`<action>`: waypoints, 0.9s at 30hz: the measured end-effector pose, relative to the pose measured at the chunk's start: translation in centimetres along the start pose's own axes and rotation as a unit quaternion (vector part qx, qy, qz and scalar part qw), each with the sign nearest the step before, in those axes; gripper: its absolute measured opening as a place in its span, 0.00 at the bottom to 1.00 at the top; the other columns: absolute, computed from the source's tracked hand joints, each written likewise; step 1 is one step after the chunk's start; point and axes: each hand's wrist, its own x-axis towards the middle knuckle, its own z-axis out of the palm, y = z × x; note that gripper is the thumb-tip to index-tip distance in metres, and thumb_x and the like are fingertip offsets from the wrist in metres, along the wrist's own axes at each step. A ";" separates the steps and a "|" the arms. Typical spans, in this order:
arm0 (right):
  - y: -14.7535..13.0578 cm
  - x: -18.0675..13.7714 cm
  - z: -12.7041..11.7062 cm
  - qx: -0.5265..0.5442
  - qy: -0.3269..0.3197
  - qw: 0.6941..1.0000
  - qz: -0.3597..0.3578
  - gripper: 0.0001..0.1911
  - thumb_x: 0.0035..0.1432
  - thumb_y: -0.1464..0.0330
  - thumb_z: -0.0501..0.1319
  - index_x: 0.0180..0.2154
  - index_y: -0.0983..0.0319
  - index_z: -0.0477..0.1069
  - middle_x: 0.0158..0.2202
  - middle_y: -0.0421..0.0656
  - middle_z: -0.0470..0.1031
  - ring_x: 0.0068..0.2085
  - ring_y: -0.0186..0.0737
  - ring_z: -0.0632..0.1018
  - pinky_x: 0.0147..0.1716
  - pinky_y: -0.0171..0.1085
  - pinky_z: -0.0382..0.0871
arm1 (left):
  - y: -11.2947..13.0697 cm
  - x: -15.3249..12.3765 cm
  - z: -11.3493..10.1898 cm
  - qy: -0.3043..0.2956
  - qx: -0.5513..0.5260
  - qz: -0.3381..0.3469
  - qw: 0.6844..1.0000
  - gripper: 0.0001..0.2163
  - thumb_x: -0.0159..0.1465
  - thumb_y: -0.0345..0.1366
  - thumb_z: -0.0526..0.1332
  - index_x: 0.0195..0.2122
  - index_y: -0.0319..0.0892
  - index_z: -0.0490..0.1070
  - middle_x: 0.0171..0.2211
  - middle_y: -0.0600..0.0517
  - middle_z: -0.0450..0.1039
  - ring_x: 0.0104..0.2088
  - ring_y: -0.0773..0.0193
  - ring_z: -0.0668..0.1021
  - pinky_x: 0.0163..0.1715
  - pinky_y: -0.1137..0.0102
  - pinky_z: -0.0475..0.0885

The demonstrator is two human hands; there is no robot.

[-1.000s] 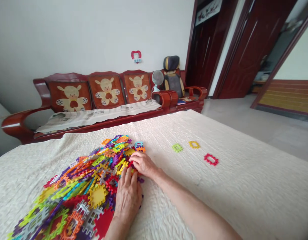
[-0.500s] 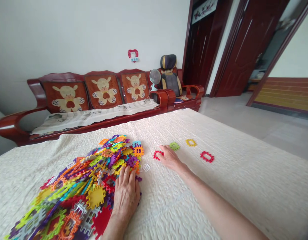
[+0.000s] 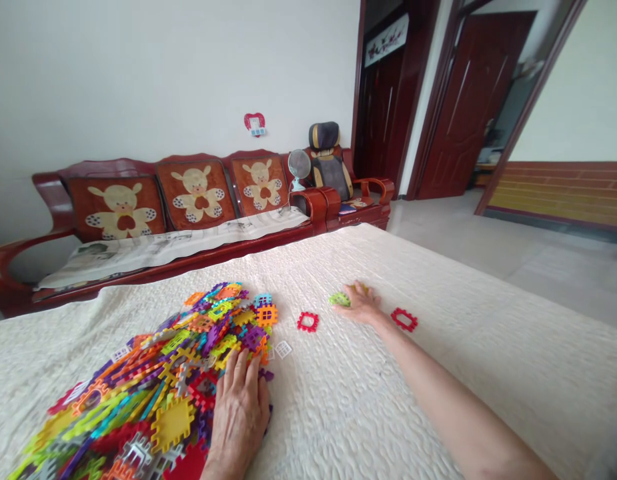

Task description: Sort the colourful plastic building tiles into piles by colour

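Observation:
My left hand (image 3: pixel 241 407) lies on the right side of a heap of colourful plastic building pieces (image 3: pixel 171 427), fingers stretched out flat. Farther off, my right hand (image 3: pixel 364 308) is over the bedcover with its fingers spread. Its thumb side meets a lime-green square piece (image 3: pixel 338 299), while a yellow frame piece lies mostly hidden under the fingers. A red frame piece (image 3: pixel 301 323) sits left of that hand, and another red frame piece (image 3: pixel 408 327) is to its right. Between the heap and the nearer red frame is a white window piece (image 3: pixel 283 349).
A cream quilted cover (image 3: pixel 328 413) spreads under everything. Beyond its far edge stands a red wooden sofa (image 3: pixel 318 208) with bear-patterned cushions (image 3: pixel 197 193). A small fan (image 3: pixel 299 163) and a chair with a dark massage pad (image 3: pixel 331 175) are near the doorway.
My right hand has left the nearer red frame and moved right, to the green and yellow pieces. That red frame now shows fully. My left hand stays on the heap; the view has shifted slightly.

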 end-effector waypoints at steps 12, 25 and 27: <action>-4.7 5.3 2.6 0.003 0.060 0.997 -0.041 0.29 0.60 0.53 0.50 0.59 0.60 0.60 0.67 0.51 0.49 0.66 0.61 0.50 0.58 0.57 0.45 | -1.3 -0.6 1.8 0.028 0.007 0.031 0.999 0.19 0.62 0.31 0.55 0.54 0.43 0.64 0.57 0.42 0.65 0.61 0.47 0.63 0.48 0.52 0.71; -1.1 -0.5 -3.3 -0.032 0.021 0.998 -0.051 0.32 0.53 0.61 0.59 0.59 0.57 0.59 0.66 0.50 0.51 0.63 0.61 0.53 0.55 0.58 0.51 | -0.9 -0.1 1.2 0.055 0.055 0.057 0.995 0.14 0.63 0.31 0.53 0.50 0.37 0.67 0.54 0.39 0.67 0.59 0.46 0.66 0.47 0.55 0.72; 1.9 -3.3 -4.9 -0.068 -0.016 0.998 -0.003 0.35 0.50 0.62 0.61 0.60 0.58 0.57 0.66 0.52 0.50 0.63 0.65 0.52 0.53 0.61 0.51 | -0.7 0.0 0.9 0.050 0.051 0.056 0.996 0.14 0.63 0.31 0.52 0.49 0.37 0.68 0.54 0.39 0.67 0.59 0.47 0.65 0.48 0.56 0.71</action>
